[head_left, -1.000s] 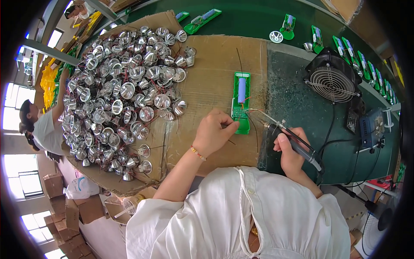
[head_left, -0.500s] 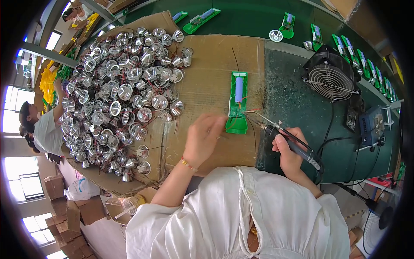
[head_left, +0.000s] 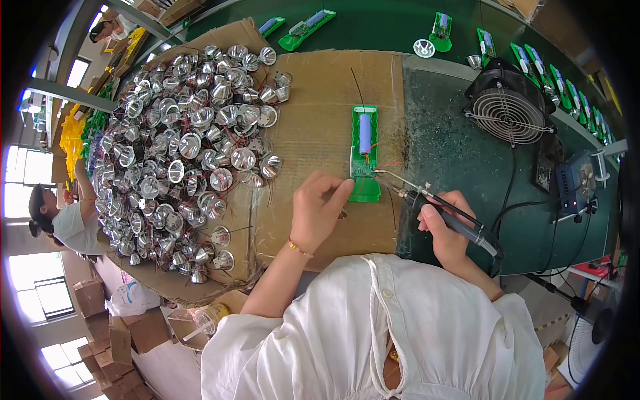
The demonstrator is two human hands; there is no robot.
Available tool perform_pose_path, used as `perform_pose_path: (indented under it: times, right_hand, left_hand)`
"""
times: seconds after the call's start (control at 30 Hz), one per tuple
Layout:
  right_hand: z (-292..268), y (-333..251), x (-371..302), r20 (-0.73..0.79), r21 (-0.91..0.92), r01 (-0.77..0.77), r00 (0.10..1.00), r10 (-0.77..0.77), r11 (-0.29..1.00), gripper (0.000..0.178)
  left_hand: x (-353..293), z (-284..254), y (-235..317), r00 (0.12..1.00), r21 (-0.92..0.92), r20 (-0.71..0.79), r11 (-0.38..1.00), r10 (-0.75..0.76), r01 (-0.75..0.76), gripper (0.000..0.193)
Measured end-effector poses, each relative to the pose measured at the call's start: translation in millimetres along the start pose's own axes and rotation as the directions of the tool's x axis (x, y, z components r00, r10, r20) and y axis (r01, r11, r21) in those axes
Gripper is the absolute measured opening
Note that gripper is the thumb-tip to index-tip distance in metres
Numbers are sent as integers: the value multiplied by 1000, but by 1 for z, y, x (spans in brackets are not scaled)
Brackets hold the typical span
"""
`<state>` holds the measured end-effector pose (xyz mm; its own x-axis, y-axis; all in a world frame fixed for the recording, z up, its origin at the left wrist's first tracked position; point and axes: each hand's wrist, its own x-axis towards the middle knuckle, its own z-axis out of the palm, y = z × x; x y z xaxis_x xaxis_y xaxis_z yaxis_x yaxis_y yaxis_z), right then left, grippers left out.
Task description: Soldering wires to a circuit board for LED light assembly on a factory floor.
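Observation:
A green plastic housing (head_left: 366, 193) lies upright on the cardboard, with a blue-purple cylindrical battery (head_left: 365, 135), a small circuit board (head_left: 361, 171) and thin red wires inside. My right hand (head_left: 445, 225) is wrapped round the black handle of a soldering iron (head_left: 453, 225) with a thin metal feed tube; its tip points at the right edge of the board. At the housing's lower left edge is my left hand (head_left: 317, 208), thumb and forefinger drawn together in a pinch. What lies between those fingertips, if anything, is too small to make out.
A big heap of silver reflector cups (head_left: 190, 143) with wires covers the left side. A black fan (head_left: 508, 115) and a blue control box (head_left: 576, 183) stand at right. More green housings (head_left: 440, 33) line the far edge. A co-worker (head_left: 70, 217) is at far left.
My left hand, blurred before, has settled beside the housing with its fingertips at the lower left edge. The soldering iron stays almost in place. The whole view has shifted slightly.

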<state>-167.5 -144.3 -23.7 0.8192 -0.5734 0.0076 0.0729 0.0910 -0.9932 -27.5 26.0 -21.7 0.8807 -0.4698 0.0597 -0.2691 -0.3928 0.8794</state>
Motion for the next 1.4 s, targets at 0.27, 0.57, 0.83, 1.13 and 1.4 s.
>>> perform_pose_path:
  times: [0.27,0.57,0.83,1.13,1.4]
  right_hand:
    - [11,2,10,-11,47,-71,997,72,996,14]
    - [14,2,17,-5,47,-145,989,146,988,14]
    - [14,3,16,-14,55,-153,988,154,987,14]
    - [6,2,12,-6,40,59,998,-58,997,16]
    - [6,-5,14,85,-67,233,970,-227,970,24]
  left_hand:
    - [8,8,6,999,106,24,994,29,-31,16]
    - [10,7,2,999,75,33,997,12,-15,15]
    - [10,7,-1,998,30,44,999,-38,36,16]
    - [11,8,-1,998,42,49,999,-33,31,17]
    - [13,9,2,998,47,40,997,-56,54,17]
